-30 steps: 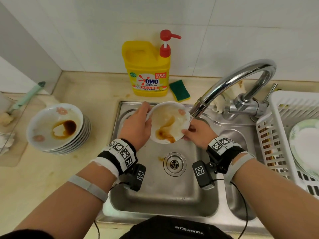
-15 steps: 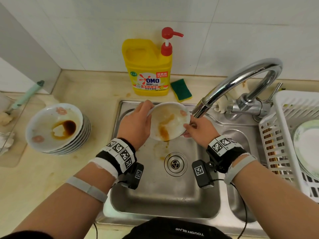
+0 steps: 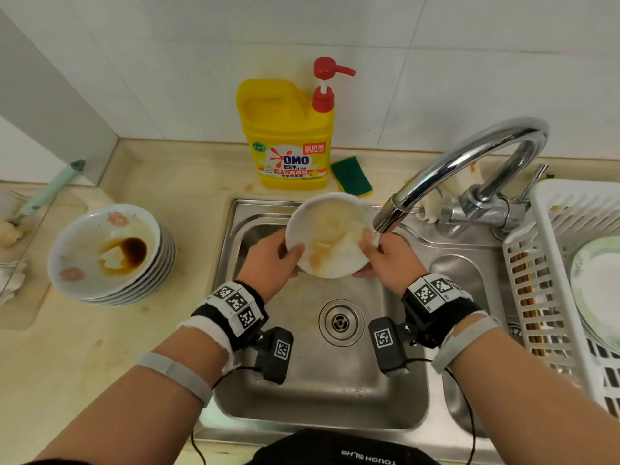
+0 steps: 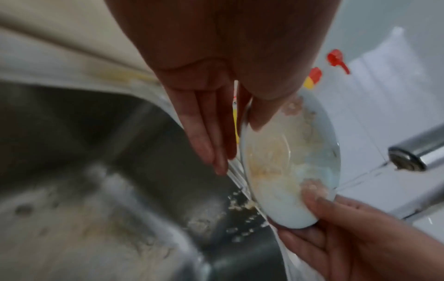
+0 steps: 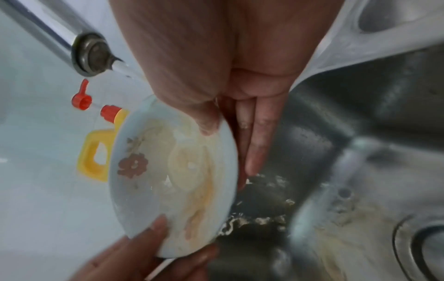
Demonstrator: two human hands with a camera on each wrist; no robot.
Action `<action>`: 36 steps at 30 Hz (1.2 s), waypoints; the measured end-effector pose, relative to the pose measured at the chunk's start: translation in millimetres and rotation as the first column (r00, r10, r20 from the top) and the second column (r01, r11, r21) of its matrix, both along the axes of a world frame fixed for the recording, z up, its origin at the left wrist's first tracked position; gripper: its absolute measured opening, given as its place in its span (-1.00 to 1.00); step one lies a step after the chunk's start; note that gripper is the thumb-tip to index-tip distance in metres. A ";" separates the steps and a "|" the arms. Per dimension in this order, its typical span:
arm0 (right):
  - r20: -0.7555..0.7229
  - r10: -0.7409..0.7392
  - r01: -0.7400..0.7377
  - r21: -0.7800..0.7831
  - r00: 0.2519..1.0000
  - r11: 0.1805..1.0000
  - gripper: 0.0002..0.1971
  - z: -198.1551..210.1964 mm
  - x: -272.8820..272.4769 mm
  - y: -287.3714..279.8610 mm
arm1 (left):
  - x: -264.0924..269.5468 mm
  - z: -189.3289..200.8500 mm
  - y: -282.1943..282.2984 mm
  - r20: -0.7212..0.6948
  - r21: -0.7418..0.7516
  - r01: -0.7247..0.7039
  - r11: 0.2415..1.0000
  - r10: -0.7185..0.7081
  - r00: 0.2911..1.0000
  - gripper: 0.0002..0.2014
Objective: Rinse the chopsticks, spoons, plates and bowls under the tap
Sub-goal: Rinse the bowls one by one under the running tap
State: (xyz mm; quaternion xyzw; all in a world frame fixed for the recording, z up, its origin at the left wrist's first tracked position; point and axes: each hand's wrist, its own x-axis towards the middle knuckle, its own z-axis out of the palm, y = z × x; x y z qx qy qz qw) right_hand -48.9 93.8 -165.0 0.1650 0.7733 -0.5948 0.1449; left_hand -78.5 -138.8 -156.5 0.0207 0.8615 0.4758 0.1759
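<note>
Holding a small plate (image 3: 330,234) over the sink (image 3: 302,397) w/ both hands, tilted so its soiled face looks up and toward the person, far rim higher than near rim. Key relation: tap (image 3: 469,162) spout mouth sits just beside the plate's right rim, right above the right hand (image 3: 391,260), so the thin stream lands on that hand's thumb and the rim edge, not on the plate's middle. Plate prob needs to shift right (or tap swing left) for water to reach the brown smears.

Left hand (image 3: 268,260) grips the plate's left edge: thumb on the top face, fingers out straight behind the underside (wrist view shows this clearly). Right hand pinches the right edge the same way, thumb on the face, fingers flat along the back. Both hold firmly, neither is free. Right hand is the one nearer the spout.

Residue: pale yellowish-brown film across the centre, not yet rinsed off imo. Stack of dirty plates (image 3: 110,256) waits on the counter (image 3: 84,364) to the left, well apart. White rack (image 3: 553,263) at right holds some clean plates. Yellow soap bottle (image 3: 288,135) and green sponge (image 3: 352,177) sit behind the sink.
</note>
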 end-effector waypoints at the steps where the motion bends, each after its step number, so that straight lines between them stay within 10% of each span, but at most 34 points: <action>1: 0.008 -0.016 0.017 -0.081 1.000 0.997 -0.80 0.1 2.4 -3.0 | 3.6 -3.5 2.3 0.110 0.116 -0.040 0.992 0.027 0.994 -0.75; 8: 0.044 -0.043 0.052 -0.216 0.998 0.975 -0.71 -8.4 11.4 -9.9 | 13.0 -9.3 11.7 0.242 0.403 -0.139 0.905 0.041 0.969 -0.62; 24: -0.058 0.028 -0.015 0.209 0.998 0.978 -0.75 -8.0 -1.4 2.2 | 6.8 -6.2 0.3 -0.009 0.085 -0.072 0.994 0.073 0.997 -0.68; 36: -0.052 -0.086 0.089 0.062 0.995 0.994 -0.65 -1.6 3.8 -2.2 | 9.4 -5.3 -1.2 -0.124 -0.009 -0.029 1.000 0.028 0.992 -0.69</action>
